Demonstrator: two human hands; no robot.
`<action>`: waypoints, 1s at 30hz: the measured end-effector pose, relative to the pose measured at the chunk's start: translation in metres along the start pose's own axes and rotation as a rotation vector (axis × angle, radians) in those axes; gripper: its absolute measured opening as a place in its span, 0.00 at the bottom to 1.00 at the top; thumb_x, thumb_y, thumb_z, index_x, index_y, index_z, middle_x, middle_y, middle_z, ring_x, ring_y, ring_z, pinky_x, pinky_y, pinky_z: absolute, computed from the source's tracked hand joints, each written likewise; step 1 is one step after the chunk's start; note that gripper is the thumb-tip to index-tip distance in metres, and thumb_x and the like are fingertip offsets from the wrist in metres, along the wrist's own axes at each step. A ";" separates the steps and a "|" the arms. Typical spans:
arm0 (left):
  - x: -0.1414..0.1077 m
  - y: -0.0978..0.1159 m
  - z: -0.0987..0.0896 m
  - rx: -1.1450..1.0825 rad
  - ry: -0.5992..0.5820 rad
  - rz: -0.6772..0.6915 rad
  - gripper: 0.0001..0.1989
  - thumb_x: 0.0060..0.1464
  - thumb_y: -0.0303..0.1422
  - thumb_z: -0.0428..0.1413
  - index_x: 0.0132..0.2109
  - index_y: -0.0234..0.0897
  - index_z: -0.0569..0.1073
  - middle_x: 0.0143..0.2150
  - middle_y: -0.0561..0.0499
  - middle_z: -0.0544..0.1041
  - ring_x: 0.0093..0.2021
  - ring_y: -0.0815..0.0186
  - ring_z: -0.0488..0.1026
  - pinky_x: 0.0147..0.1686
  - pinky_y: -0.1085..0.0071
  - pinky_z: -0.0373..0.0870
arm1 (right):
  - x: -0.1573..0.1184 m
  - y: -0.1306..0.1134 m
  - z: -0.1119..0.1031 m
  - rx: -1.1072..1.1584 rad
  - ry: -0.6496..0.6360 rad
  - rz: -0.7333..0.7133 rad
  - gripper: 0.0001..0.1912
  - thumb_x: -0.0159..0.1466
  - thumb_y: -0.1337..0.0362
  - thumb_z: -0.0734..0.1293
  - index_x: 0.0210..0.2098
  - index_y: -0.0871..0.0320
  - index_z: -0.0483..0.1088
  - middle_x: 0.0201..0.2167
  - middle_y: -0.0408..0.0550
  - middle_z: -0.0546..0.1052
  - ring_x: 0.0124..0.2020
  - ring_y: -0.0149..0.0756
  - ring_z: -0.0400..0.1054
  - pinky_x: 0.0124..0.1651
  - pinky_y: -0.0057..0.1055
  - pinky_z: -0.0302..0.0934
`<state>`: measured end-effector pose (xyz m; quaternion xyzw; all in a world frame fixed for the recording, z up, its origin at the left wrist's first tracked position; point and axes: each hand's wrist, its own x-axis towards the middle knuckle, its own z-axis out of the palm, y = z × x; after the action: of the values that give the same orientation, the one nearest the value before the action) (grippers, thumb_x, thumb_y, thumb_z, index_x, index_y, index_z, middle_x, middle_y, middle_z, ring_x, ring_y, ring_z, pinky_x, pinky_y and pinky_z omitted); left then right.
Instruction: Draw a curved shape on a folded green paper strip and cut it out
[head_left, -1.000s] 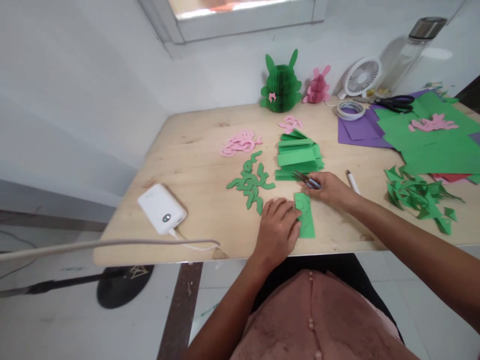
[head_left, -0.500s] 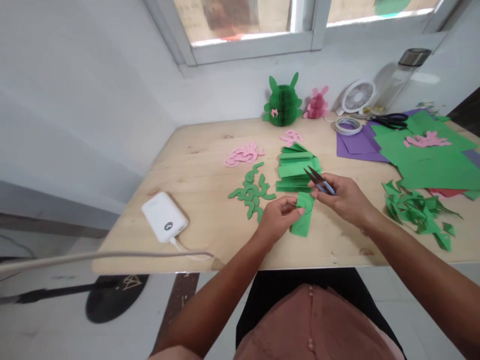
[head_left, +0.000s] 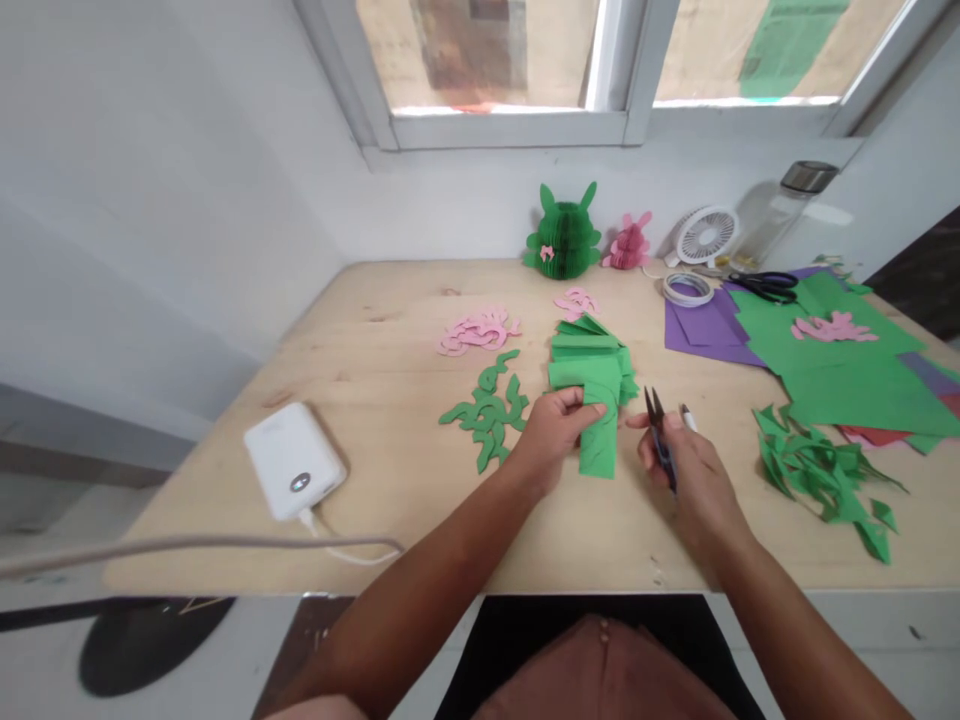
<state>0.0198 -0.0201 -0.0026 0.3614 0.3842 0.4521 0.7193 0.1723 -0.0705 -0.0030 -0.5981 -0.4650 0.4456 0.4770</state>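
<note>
Between its thumb and fingers, my left hand pinches a green paper strip with a curved line drawn on it. To the right of the strip and apart from it, my right hand is closed around small scissors. Their dark blades point up and slightly left, a little parted; the handles are mostly covered by my fingers. Just beyond the strip lie folded green paper strips. A pile of curvy green paper cutouts lies left of my left hand.
Pink cutouts lie farther back. Green scraps, green sheets and purple sheets are on the right, with black scissors and tape. Paper figures, a fan and a bottle line the wall. A power bank sits left.
My right hand has moved right, away from the strip, and the scissors have turned from pointing up-left to nearly straight up. My left hand keeps hold of the strip. The camera view has shifted.
</note>
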 end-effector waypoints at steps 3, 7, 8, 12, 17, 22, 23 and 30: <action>0.003 0.006 0.005 -0.033 -0.014 -0.004 0.15 0.38 0.40 0.66 0.31 0.34 0.74 0.28 0.51 0.75 0.28 0.69 0.72 0.30 0.72 0.70 | 0.001 0.006 0.005 0.024 -0.072 0.005 0.23 0.63 0.43 0.60 0.29 0.56 0.69 0.19 0.40 0.63 0.20 0.29 0.53 0.23 0.28 0.46; 0.005 0.009 0.008 -0.075 -0.037 -0.031 0.14 0.39 0.38 0.65 0.32 0.34 0.75 0.28 0.51 0.75 0.28 0.68 0.73 0.32 0.70 0.71 | 0.006 0.008 0.010 0.030 -0.099 -0.021 0.26 0.64 0.43 0.59 0.20 0.56 0.63 0.17 0.41 0.62 0.19 0.29 0.52 0.22 0.28 0.46; 0.006 0.009 0.008 -0.078 -0.034 -0.034 0.14 0.40 0.38 0.65 0.32 0.34 0.75 0.27 0.52 0.75 0.27 0.68 0.72 0.31 0.71 0.71 | 0.007 0.008 0.011 0.027 -0.097 -0.019 0.26 0.64 0.43 0.59 0.20 0.56 0.63 0.17 0.40 0.62 0.19 0.29 0.51 0.22 0.28 0.45; 0.009 0.004 0.006 -0.091 -0.003 -0.030 0.13 0.39 0.37 0.66 0.31 0.35 0.74 0.26 0.53 0.75 0.25 0.70 0.71 0.28 0.72 0.70 | 0.007 0.011 0.014 0.032 -0.092 0.020 0.27 0.64 0.44 0.59 0.18 0.56 0.63 0.15 0.40 0.61 0.18 0.28 0.51 0.22 0.28 0.44; 0.008 -0.001 0.004 -0.089 -0.003 -0.016 0.13 0.40 0.38 0.65 0.30 0.34 0.75 0.26 0.53 0.75 0.25 0.70 0.70 0.28 0.73 0.69 | 0.004 0.019 0.012 0.026 -0.106 0.025 0.26 0.66 0.46 0.58 0.20 0.56 0.63 0.16 0.40 0.61 0.19 0.29 0.52 0.23 0.29 0.45; 0.005 -0.002 0.007 -0.107 0.011 -0.014 0.13 0.39 0.38 0.66 0.29 0.33 0.76 0.26 0.53 0.75 0.24 0.72 0.69 0.28 0.75 0.67 | 0.004 0.020 0.012 0.046 -0.115 0.035 0.25 0.66 0.46 0.58 0.20 0.55 0.63 0.15 0.40 0.60 0.18 0.30 0.52 0.23 0.30 0.45; 0.005 -0.002 0.007 -0.109 0.016 -0.008 0.13 0.39 0.38 0.66 0.29 0.33 0.76 0.26 0.52 0.75 0.25 0.73 0.68 0.28 0.75 0.67 | 0.003 0.019 0.013 0.053 -0.111 0.042 0.25 0.66 0.46 0.58 0.19 0.55 0.63 0.15 0.40 0.60 0.18 0.30 0.52 0.23 0.30 0.45; 0.004 -0.002 0.005 -0.092 0.034 0.024 0.13 0.40 0.39 0.65 0.30 0.34 0.76 0.27 0.53 0.74 0.25 0.72 0.67 0.28 0.75 0.66 | 0.000 0.012 0.024 0.047 -0.074 0.086 0.26 0.64 0.44 0.59 0.18 0.54 0.62 0.14 0.40 0.59 0.17 0.30 0.51 0.22 0.29 0.45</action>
<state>0.0259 -0.0177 -0.0029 0.3248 0.3706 0.4842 0.7230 0.1510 -0.0679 -0.0184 -0.5892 -0.4456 0.4982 0.4540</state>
